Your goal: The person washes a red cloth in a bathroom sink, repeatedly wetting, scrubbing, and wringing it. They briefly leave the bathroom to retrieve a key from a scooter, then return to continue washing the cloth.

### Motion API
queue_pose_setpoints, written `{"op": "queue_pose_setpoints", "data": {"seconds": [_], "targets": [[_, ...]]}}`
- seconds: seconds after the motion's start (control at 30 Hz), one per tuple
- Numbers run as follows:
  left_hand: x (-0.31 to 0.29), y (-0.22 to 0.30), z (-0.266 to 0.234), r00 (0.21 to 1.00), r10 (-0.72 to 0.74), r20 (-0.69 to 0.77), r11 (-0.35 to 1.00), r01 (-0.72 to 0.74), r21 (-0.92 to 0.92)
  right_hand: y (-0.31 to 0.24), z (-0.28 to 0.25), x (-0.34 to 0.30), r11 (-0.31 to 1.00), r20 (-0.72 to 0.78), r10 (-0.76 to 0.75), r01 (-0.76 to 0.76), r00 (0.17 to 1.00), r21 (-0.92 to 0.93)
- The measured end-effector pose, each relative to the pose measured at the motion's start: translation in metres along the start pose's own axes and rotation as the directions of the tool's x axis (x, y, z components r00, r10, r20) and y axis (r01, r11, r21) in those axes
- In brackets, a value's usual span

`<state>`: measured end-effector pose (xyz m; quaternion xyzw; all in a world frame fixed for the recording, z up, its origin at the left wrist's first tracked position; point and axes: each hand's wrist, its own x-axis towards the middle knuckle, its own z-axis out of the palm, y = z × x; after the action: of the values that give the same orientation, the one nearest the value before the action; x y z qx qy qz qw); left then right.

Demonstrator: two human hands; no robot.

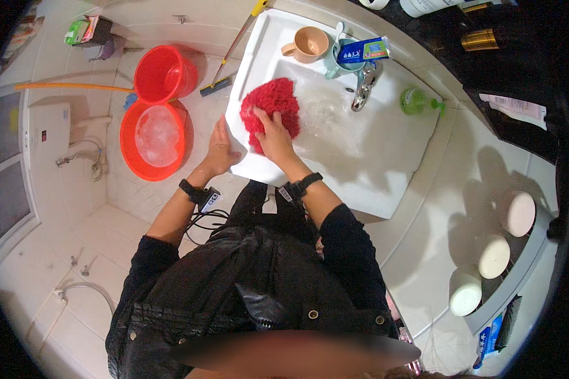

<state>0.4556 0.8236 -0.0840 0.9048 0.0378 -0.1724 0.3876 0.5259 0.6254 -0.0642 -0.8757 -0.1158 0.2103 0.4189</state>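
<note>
A fluffy red cloth (279, 96) lies bunched over the left side of the white sink (376, 189), partly on the rim and partly over the basin. My right hand (274, 137) grips and presses it from above, with the fingertips sunk into the pile. My left hand (221, 151) rests against the sink's outer left edge, fingers stretched out and apart from the cloth, holding nothing. The chrome tap (363, 91) stands at the back of the basin, where shallow water shows. Both wrists wear black straps.
A tan mug (309, 45) and a light green cup (341, 62) with a toothpaste tube (364, 50) stand behind the basin. A green soap bottle (414, 101) is at right. Left on the floor are a red bucket (164, 72), an orange-red basin (129, 142) of suds and a squeegee (216, 86).
</note>
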Motion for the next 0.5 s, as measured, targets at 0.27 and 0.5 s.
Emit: {"op": "queue_pose_setpoints", "data": {"seconds": [0.27,0.5], "targets": [[0.002,0.003,-0.008,1.0,0.02,0.017,1.0,-0.02,-0.006,0.068,-0.049,-0.031,0.962,-0.062,0.163,-0.173,0.985,-0.213],[-0.01,0.058,-0.021,0.996,0.036,-0.086,0.935,-0.004,0.354,0.127,-0.09,-0.06,0.788,-0.202,0.322,-0.38,0.925,-0.483]]}}
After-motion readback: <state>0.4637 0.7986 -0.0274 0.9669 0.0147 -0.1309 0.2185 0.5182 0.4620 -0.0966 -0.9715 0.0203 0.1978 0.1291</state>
